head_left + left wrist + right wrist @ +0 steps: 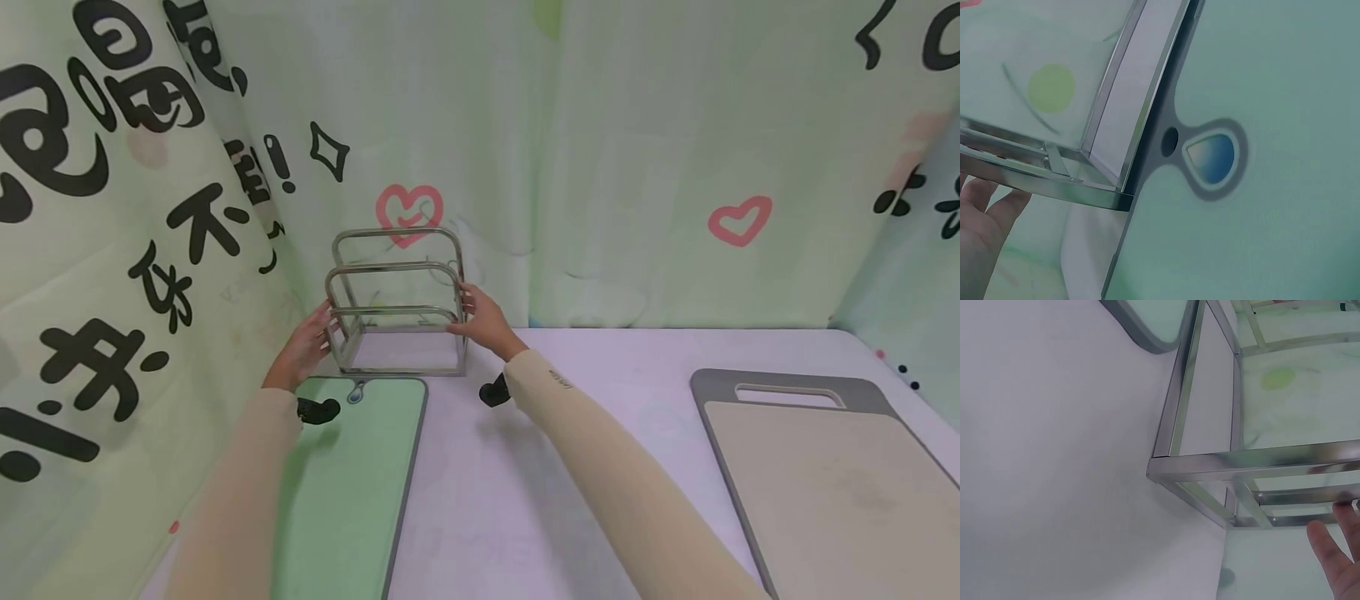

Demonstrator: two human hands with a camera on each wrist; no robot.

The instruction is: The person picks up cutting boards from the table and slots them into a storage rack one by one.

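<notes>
A silver metal rack (393, 267) with several upright loops stands at the back left against the curtain. My left hand (303, 342) holds its left side, and my right hand (491, 323) holds the right side. In the left wrist view, the left hand's fingertips (1016, 203) meet a side bar of the rack (1054, 181). The right wrist view has the right hand's fingers (1325, 547) beside the rack's flat bars (1241, 464), partly cut off by the frame. Just in front of the rack lies a green cutting board (352, 492), partly under my left forearm.
To the right lies a beige cutting board (810, 492) with a grey rim and handle slot. A pale curtain (637, 167) printed with hearts and black lettering encloses the back and sides of the lilac-white table (480, 500).
</notes>
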